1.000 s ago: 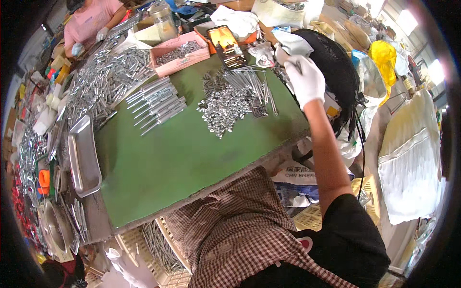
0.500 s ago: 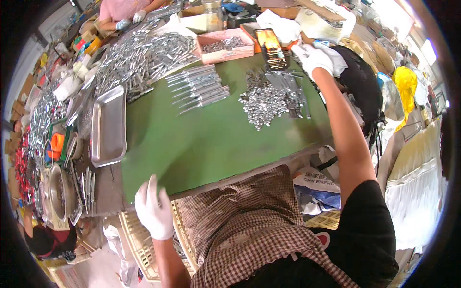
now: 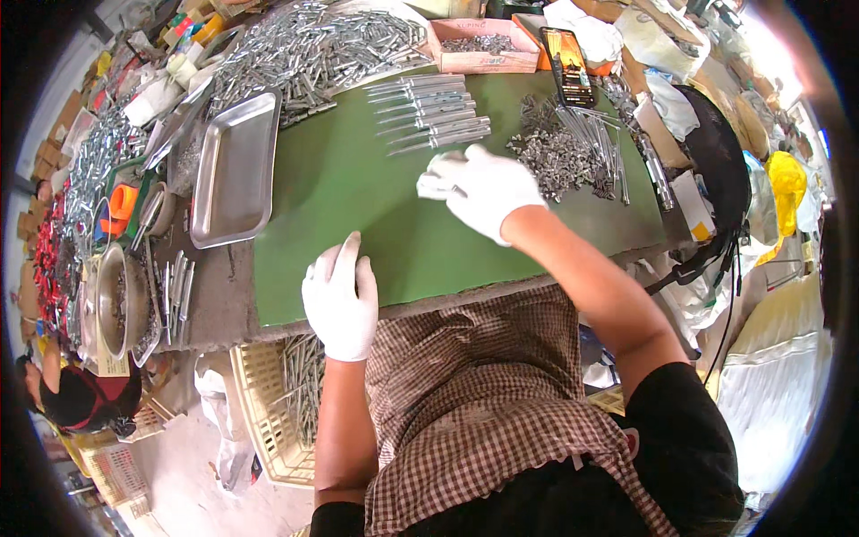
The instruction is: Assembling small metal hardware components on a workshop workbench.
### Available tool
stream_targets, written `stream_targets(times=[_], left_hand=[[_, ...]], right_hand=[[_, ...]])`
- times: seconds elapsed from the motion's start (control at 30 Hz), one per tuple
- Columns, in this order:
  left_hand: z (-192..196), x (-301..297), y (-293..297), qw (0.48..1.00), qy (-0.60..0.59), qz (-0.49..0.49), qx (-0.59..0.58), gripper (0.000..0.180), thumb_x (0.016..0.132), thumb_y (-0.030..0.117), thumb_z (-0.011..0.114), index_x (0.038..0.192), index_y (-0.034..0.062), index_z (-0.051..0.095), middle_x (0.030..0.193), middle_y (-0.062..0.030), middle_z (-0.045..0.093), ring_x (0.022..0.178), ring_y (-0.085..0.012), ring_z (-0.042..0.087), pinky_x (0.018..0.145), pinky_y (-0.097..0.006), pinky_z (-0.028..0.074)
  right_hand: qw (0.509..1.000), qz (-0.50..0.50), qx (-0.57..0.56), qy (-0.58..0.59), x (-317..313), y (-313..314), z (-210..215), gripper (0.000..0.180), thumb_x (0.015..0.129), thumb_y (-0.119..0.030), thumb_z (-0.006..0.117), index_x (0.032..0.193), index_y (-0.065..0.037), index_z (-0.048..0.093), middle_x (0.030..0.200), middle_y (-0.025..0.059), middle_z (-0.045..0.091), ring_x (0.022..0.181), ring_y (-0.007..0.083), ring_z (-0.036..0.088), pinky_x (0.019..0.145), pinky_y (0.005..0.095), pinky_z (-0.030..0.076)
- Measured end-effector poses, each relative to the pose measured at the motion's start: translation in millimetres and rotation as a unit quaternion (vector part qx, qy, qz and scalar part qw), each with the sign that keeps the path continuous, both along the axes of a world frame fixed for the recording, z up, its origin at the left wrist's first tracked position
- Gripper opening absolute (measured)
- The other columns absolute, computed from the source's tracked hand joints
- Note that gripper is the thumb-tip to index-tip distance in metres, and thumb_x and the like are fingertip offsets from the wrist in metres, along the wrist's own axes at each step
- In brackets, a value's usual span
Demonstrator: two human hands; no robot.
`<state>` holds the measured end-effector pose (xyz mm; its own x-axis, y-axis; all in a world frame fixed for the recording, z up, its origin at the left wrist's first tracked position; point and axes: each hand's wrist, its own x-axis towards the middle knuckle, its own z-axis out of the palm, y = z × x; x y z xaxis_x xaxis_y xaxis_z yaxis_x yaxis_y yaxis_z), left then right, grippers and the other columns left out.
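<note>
Metal rods (image 3: 437,115) rowed at the far side of the green mat (image 3: 407,246); right hand (image 3: 488,192) now back over it.
That hand has left the mat's far right corner, so both hands are at the mat; its fingers bend, their hold unclear; left hand (image 3: 342,309), at the mat's near edge, is loosely spread, seemingly unladen; lettering marks the pink box (image 3: 488,62) beyond the mat.

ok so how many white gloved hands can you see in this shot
2: the left hand at the near edge of the green mat, and the right hand over the mat, just nearer than the row of silver rods. Others could be hidden by clutter.
</note>
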<state>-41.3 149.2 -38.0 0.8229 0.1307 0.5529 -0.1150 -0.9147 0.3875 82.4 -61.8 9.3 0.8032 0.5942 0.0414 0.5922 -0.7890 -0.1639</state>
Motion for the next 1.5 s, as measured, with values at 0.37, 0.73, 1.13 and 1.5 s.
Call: stream_targets(times=[0.37, 0.73, 1.13, 1.5], left_hand=[[-6, -3, 3, 0.998, -0.017, -0.009, 0.054, 0.026, 0.086, 0.004, 0.063, 0.111, 0.0059, 0.069, 0.103, -0.0141, 0.067, 0.094, -0.0323, 0.063, 0.086, -0.042, 0.049], [-4, -3, 1, 0.995, -0.048, -0.013, 0.087, 0.024, 0.083, 0.003, 0.065, 0.107, 0.0042, 0.069, 0.097, -0.0130, 0.065, 0.087, -0.0314, 0.062, 0.082, -0.042, 0.049], [-6, -5, -1, 0.993, -0.032, -0.011, 0.110, 0.021, 0.086, 0.001, 0.059, 0.104, 0.0024, 0.069, 0.096, -0.0141, 0.065, 0.091, -0.0315, 0.062, 0.083, -0.043, 0.048], [6, -10, -31, 0.996, -0.035, -0.024, 0.082, 0.026, 0.081, 0.006, 0.067, 0.106, 0.0055, 0.071, 0.098, -0.0107, 0.066, 0.095, -0.0275, 0.061, 0.085, -0.041, 0.047]], right_hand=[[0.969, -0.236, 0.057, -0.043, -112, -112, -17, 0.035, 0.083, -0.024, 0.063, 0.118, -0.025, 0.063, 0.099, 0.0105, 0.062, 0.078, 0.0332, 0.066, 0.069, 0.0431, 0.055], [0.947, -0.270, 0.023, -0.172, -117, -168, 18, 0.025, 0.085, -0.022, 0.061, 0.109, -0.024, 0.067, 0.090, 0.0105, 0.065, 0.079, 0.0310, 0.066, 0.072, 0.0425, 0.055], [0.919, -0.390, 0.045, -0.029, -99, -174, -3, 0.029, 0.086, -0.023, 0.058, 0.115, -0.023, 0.064, 0.096, 0.0141, 0.063, 0.083, 0.0354, 0.067, 0.075, 0.0461, 0.054], [0.889, -0.368, 0.260, -0.079, -116, -191, 32, 0.038, 0.081, -0.024, 0.074, 0.112, -0.007, 0.061, 0.105, 0.0167, 0.069, 0.095, 0.0293, 0.070, 0.083, 0.0363, 0.055]])
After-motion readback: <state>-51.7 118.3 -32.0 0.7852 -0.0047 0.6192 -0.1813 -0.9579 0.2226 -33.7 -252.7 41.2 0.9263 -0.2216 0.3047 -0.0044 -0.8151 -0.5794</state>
